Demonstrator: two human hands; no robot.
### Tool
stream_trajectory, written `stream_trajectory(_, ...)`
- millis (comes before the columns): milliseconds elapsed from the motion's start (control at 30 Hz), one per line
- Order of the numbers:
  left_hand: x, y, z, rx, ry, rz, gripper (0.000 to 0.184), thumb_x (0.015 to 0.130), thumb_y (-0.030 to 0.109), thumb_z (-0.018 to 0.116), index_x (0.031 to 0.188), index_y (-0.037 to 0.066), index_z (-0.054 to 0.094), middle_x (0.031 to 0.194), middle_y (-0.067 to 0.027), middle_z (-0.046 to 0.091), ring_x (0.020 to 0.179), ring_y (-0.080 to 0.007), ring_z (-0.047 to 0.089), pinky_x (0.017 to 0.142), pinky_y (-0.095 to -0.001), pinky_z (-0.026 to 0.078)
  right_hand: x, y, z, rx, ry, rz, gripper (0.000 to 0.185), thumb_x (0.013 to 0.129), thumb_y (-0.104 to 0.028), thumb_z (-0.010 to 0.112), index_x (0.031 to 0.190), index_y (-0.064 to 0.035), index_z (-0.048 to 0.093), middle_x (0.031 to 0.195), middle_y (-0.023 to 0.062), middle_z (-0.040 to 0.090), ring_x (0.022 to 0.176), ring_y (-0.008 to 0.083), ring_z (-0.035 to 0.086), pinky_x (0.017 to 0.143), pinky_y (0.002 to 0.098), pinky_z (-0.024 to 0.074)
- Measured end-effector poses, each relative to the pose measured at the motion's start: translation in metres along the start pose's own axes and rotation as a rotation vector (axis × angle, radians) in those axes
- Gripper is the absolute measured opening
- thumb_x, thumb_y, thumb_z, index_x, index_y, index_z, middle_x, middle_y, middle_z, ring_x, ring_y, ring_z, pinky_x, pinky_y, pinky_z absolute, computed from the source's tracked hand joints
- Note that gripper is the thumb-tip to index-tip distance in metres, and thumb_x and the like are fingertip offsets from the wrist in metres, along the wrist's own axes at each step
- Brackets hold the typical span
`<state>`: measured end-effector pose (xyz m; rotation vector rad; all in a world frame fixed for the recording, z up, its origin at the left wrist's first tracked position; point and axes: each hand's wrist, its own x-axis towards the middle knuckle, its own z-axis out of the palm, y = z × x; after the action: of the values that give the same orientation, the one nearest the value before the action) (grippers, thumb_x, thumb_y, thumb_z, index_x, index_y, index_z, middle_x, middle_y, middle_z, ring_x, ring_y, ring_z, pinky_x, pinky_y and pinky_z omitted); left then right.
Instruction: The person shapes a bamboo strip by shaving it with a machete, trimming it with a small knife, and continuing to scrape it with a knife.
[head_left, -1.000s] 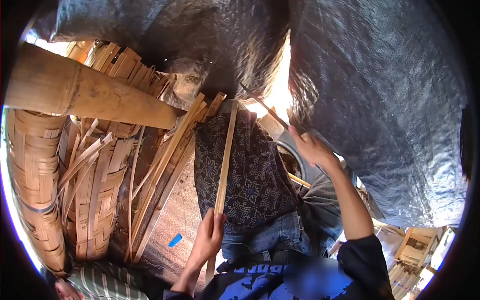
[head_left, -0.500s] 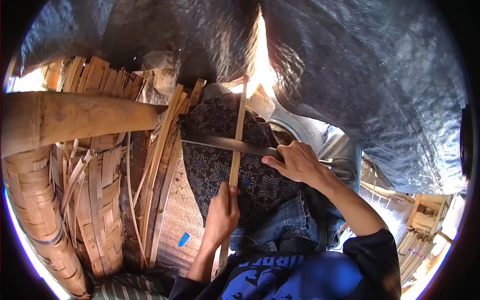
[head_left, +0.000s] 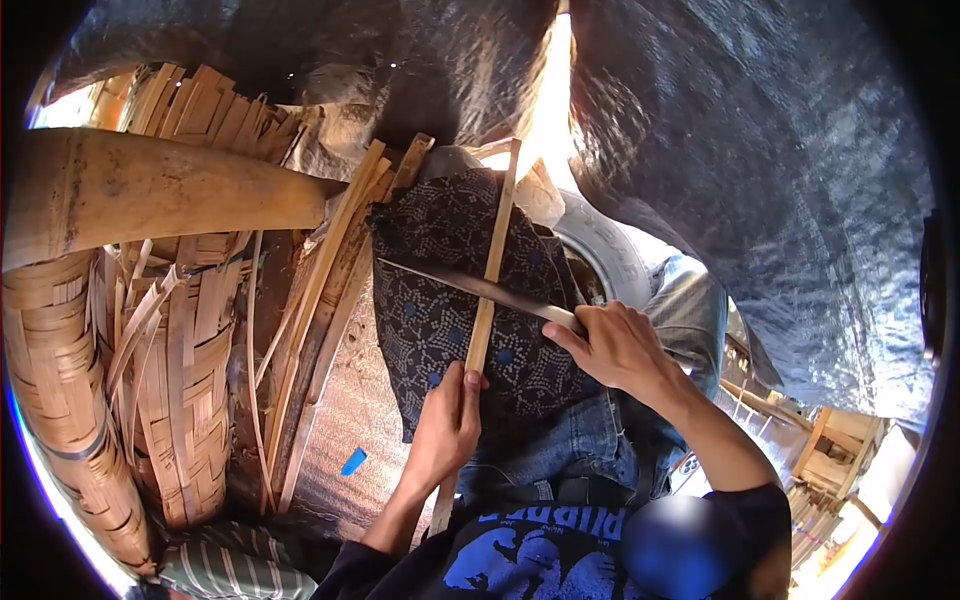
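My left hand (head_left: pixel 450 418) is closed round a pale bamboo strip (head_left: pixel 497 240), which runs up and away over a dark patterned cloth (head_left: pixel 440 315) on my lap. My right hand (head_left: pixel 620 345) grips the handle end of a long knife (head_left: pixel 460 280). Its blade lies across the strip above my left hand, pointing to the left. The lower end of the strip shows below my left wrist.
A thick bamboo pole (head_left: pixel 190 190) juts in from the left above woven bamboo baskets (head_left: pixel 60 350). Split bamboo pieces (head_left: pixel 320 270) lean beside the cloth. Dark plastic sheeting (head_left: pixel 760 180) hangs ahead and right. A tyre (head_left: pixel 605 250) and a blue scrap (head_left: pixel 354 461) are visible.
From raised at the right, my right hand has brought the knife down across the strip. Since the middle frame, the blade has tilted, its handle end lower. The strip leans further right.
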<state>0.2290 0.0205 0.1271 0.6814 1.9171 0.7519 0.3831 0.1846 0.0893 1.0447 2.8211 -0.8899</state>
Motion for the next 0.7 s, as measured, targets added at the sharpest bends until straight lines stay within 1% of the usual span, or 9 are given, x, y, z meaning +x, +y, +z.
stream_trajectory(33,-0.001,0.003,-0.001,0.062,0.009,0.015,0.024,0.099,0.017,0.039,0.086,-0.001,0.049,0.057,-0.0217,0.050,0.052,-0.0398,0.052,0.049,-0.0444,0.036,0.000,0.002,0.008,0.007,0.062,-0.018,0.057,0.086,-0.050,0.060,0.052,-0.0050,0.052,0.044,0.0131,0.052,0.040,0.0285,0.055,0.036,0.0382,0.0414)
stream_trajectory(133,-0.006,0.006,0.001,0.153,0.048,0.048,0.021,0.098,0.015,0.041,0.085,-0.001,0.047,0.061,-0.0239,0.054,0.057,-0.0436,0.055,0.051,-0.0479,0.038,-0.002,-0.003,0.022,-0.032,0.175,0.005,0.059,0.085,-0.052,0.060,0.050,-0.0052,0.051,0.044,0.0130,0.051,0.041,0.0280,0.057,0.037,0.0379,0.0431)
stream_trajectory(167,-0.009,0.005,0.000,0.161,0.044,0.043,0.021,0.098,0.015,0.041,0.085,-0.001,0.047,0.061,-0.0239,0.054,0.057,-0.0436,0.055,0.051,-0.0479,0.038,-0.002,-0.004,0.025,-0.030,0.097,0.068,0.061,0.084,-0.055,0.058,0.050,-0.0046,0.053,0.044,0.0135,0.052,0.042,0.0273,0.058,0.038,0.0379,0.0443)
stream_trajectory(233,-0.018,0.003,-0.001,0.190,0.043,0.043,0.019,0.097,0.013,0.042,0.085,-0.001,0.045,0.064,-0.0261,0.056,0.061,-0.0459,0.056,0.052,-0.0504,0.039,-0.005,-0.006,0.031,-0.049,0.100,0.058,0.062,0.084,-0.057,0.057,0.051,-0.0040,0.054,0.044,0.0140,0.052,0.042,0.0277,0.059,0.038,0.0382,0.0446)
stream_trajectory(400,-0.044,0.001,-0.001,0.154,0.004,-0.033,0.019,0.097,0.014,0.043,0.085,-0.001,0.044,0.061,-0.0258,0.054,0.059,-0.0458,0.055,0.049,-0.0495,0.038,0.011,-0.005,0.040,-0.092,0.171,0.078,0.067,0.085,-0.060,0.053,0.054,-0.0010,0.058,0.047,0.0164,0.055,0.045,0.0301,0.060,0.039,0.0397,0.0459)
stream_trajectory(533,-0.057,-0.001,-0.002,0.108,0.011,-0.026,0.019,0.097,0.015,0.043,0.086,-0.001,0.046,0.059,-0.0243,0.053,0.055,-0.0433,0.054,0.048,-0.0464,0.038,0.039,0.003,0.055,-0.022,0.257,0.044,0.066,0.088,-0.057,0.050,0.054,-0.0008,0.056,0.049,0.0173,0.056,0.045,0.0306,0.060,0.039,0.0407,0.0463)
stream_trajectory(600,-0.073,0.003,-0.006,0.104,-0.003,-0.013,0.019,0.097,0.016,0.043,0.087,-0.001,0.046,0.058,-0.0236,0.052,0.053,-0.0420,0.054,0.048,-0.0449,0.039,0.047,0.014,0.062,-0.032,0.266,0.055,0.066,0.091,-0.054,0.048,0.052,-0.0013,0.054,0.049,0.0169,0.055,0.044,0.0296,0.058,0.038,0.0420,0.0458)
stream_trajectory(667,-0.086,0.015,-0.014,0.145,-0.037,-0.131,0.021,0.098,0.017,0.043,0.089,-0.001,0.048,0.057,-0.0220,0.051,0.052,-0.0391,0.054,0.048,-0.0426,0.039,0.074,0.040,0.075,-0.066,0.213,0.128,0.039,0.087,-0.032,0.064,0.061,-0.0034,0.056,0.051,0.0152,0.052,0.045,0.0290,0.055,0.040,0.0408,0.0422)
stream_trajectory(700,-0.090,0.017,-0.020,0.091,-0.086,-0.205,0.023,0.099,0.019,0.042,0.090,-0.001,0.049,0.057,-0.0209,0.051,0.051,-0.0380,0.053,0.048,-0.0411,0.038,0.084,0.064,0.089,-0.139,0.243,0.060,0.038,0.091,-0.029,0.059,0.065,-0.0013,0.058,0.053,0.0159,0.053,0.049,0.0283,0.058,0.041,0.0395,0.0437)
